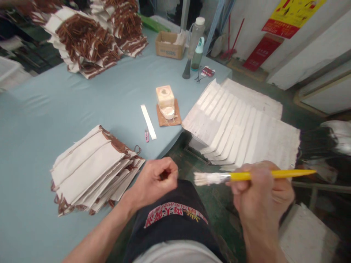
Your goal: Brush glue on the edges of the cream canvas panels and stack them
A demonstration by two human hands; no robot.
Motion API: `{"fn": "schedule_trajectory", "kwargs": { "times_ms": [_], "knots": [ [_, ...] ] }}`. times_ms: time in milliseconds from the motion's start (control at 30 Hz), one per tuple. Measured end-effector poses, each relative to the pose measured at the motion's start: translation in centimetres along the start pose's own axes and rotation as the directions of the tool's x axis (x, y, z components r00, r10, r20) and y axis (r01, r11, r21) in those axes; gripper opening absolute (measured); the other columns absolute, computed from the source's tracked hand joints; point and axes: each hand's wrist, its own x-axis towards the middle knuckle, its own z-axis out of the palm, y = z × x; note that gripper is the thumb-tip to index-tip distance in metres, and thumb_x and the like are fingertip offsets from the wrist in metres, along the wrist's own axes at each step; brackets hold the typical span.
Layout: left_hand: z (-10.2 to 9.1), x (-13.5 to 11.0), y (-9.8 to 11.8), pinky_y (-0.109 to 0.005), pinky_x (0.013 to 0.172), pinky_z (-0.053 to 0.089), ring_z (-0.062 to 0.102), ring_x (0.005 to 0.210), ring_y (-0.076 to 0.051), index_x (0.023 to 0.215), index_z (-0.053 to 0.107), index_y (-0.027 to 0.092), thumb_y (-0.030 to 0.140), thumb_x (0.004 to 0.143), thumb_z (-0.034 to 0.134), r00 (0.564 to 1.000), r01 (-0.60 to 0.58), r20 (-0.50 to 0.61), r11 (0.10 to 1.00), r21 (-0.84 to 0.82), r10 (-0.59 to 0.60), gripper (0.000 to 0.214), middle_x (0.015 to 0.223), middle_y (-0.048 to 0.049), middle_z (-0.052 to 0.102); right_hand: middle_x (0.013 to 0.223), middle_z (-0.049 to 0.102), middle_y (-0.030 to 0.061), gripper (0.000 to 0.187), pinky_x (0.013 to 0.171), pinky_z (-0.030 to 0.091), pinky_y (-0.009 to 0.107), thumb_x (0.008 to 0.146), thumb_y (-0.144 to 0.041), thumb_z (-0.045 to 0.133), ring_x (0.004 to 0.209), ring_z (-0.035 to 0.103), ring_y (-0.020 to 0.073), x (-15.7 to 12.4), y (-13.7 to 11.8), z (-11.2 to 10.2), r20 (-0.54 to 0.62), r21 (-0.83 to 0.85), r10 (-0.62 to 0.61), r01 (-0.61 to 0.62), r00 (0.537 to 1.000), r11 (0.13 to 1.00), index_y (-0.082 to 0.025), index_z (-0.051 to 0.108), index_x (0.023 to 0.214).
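My right hand (260, 190) grips a paintbrush (245, 176) by its yellow handle. The brush lies level, its pale, clumped bristles pointing left over the gap beside the table. My left hand (159, 175) is curled into a loose fist above my dark apron (175, 215), with nothing showing in it. Left of that fist, a stack of white fabric pieces with brown edges (87, 164) rests on the table. Just beyond the brush, overlapping white sheets (236, 124) are fanned out in a row.
On the blue-green table (109, 98) stand a cream container with a white-caked front (166, 98), a white strip (148, 121) and pink thread snips (147, 135). Farther back are a cardboard box (169, 47), a green-tinted bottle (196, 58) and brown-and-white fabric piles (87, 44).
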Motion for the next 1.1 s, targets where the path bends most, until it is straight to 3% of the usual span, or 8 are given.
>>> {"fn": "schedule_trajectory", "kwargs": {
  "times_ms": [67, 133, 300, 400, 500, 700, 933, 1100],
  "knots": [
    [-0.6, -0.5, -1.0, -0.021, 0.051, 0.033, 0.039, 0.053, -0.009, 0.067, 0.049, 0.02, 0.019, 0.088, 0.051, 0.989, 0.145, -0.033, 0.989, -0.04, -0.147, 0.021, 0.059, 0.0068, 0.045, 0.043, 0.041, -0.0094, 0.039, 0.036, 0.041, 0.02, 0.09, -0.029, 0.072, 0.033, 0.036, 0.0076, 1.1, -0.2, -0.2, -0.122, 0.08, 0.042, -0.032, 0.992, 0.996, -0.023, 0.05, 0.059],
    [-0.7, -0.9, -1.1, -0.022, 0.053, 0.033, 0.038, 0.056, -0.01, 0.07, 0.046, 0.021, 0.027, 0.098, 0.045, 0.977, 0.213, -0.009, 0.975, -0.069, -0.214, 0.028, 0.061, 0.0064, 0.042, 0.041, 0.038, -0.0108, 0.04, 0.035, 0.04, 0.019, 0.088, -0.033, 0.077, 0.031, 0.033, 0.0067, 1.9, -0.3, -0.2, -0.146, 0.102, 0.063, -0.048, 0.987, 0.994, -0.022, 0.051, 0.059],
    [0.7, -0.6, 1.5, -0.026, 0.056, 0.03, 0.035, 0.054, -0.009, 0.065, 0.039, 0.021, 0.033, 0.107, 0.04, 0.995, 0.076, 0.073, 0.997, -0.03, -0.074, 0.043, 0.06, 0.0068, 0.037, 0.038, 0.037, -0.0115, 0.044, 0.037, 0.043, 0.02, 0.085, -0.044, 0.084, 0.029, 0.035, 0.0068, 1.2, -0.3, 1.1, -0.056, 0.144, 0.126, -0.117, 0.99, 0.983, -0.02, 0.055, 0.061],
    [1.0, -0.3, 2.8, -0.024, 0.06, 0.036, 0.048, 0.06, -0.01, 0.076, 0.058, 0.018, 0.027, 0.105, 0.048, 0.992, 0.049, 0.119, 0.999, -0.01, -0.048, 0.031, 0.067, 0.0041, 0.055, 0.038, 0.04, -0.011, 0.042, 0.037, 0.043, 0.02, 0.084, -0.044, 0.085, 0.029, 0.037, 0.0069, 0.2, -0.4, 1.7, -0.022, 0.135, 0.13, -0.126, 0.991, 0.983, -0.02, 0.058, 0.063],
    [0.8, -0.4, 3.6, -0.022, 0.061, 0.041, 0.055, 0.063, -0.01, 0.092, 0.067, 0.017, 0.02, 0.097, 0.053, 0.984, 0.111, 0.145, 0.991, -0.072, -0.099, 0.016, 0.072, 0.0024, 0.064, 0.039, 0.041, -0.0108, 0.042, 0.038, 0.044, 0.02, 0.086, -0.045, 0.084, 0.03, 0.038, 0.0073, -0.5, -0.5, 1.8, -0.004, 0.101, 0.11, -0.109, 0.994, 0.989, -0.02, 0.058, 0.063],
    [0.8, -0.7, 4.4, -0.022, 0.059, 0.045, 0.053, 0.06, -0.01, 0.082, 0.066, 0.015, 0.021, 0.085, 0.06, 0.981, 0.175, 0.114, 0.968, -0.178, -0.156, 0.01, 0.066, 0.0034, 0.061, 0.042, 0.043, -0.0102, 0.038, 0.041, 0.044, 0.021, 0.09, -0.039, 0.082, 0.034, 0.043, 0.0086, -1.7, -0.8, 1.7, 0.03, 0.035, 0.039, -0.04, 0.999, 0.999, -0.021, 0.058, 0.066],
    [1.1, -1.1, 4.2, -0.021, 0.051, 0.032, 0.043, 0.053, -0.008, 0.069, 0.061, 0.015, 0.024, 0.089, 0.054, 0.983, 0.176, 0.071, 0.971, -0.162, -0.167, 0.022, 0.058, 0.0048, 0.052, 0.044, 0.047, -0.0087, 0.034, 0.039, 0.041, 0.022, 0.093, -0.037, 0.079, 0.035, 0.046, 0.0103, -2.6, -0.5, 1.1, 0.063, -0.055, -0.04, 0.044, 0.997, 0.998, -0.021, 0.06, 0.069],
    [1.6, -1.4, 3.8, -0.02, 0.05, 0.028, 0.034, 0.054, -0.007, 0.066, 0.054, 0.018, 0.018, 0.079, 0.054, 0.963, 0.254, 0.168, 0.923, -0.29, -0.212, 0.013, 0.058, 0.0072, 0.043, 0.044, 0.048, -0.0066, 0.04, 0.036, 0.037, 0.023, 0.099, -0.041, 0.07, 0.036, 0.045, 0.0103, -2.8, -0.1, 0.6, 0.06, -0.195, -0.126, 0.135, 0.99, 0.972, -0.02, 0.063, 0.065]
  ]
}}
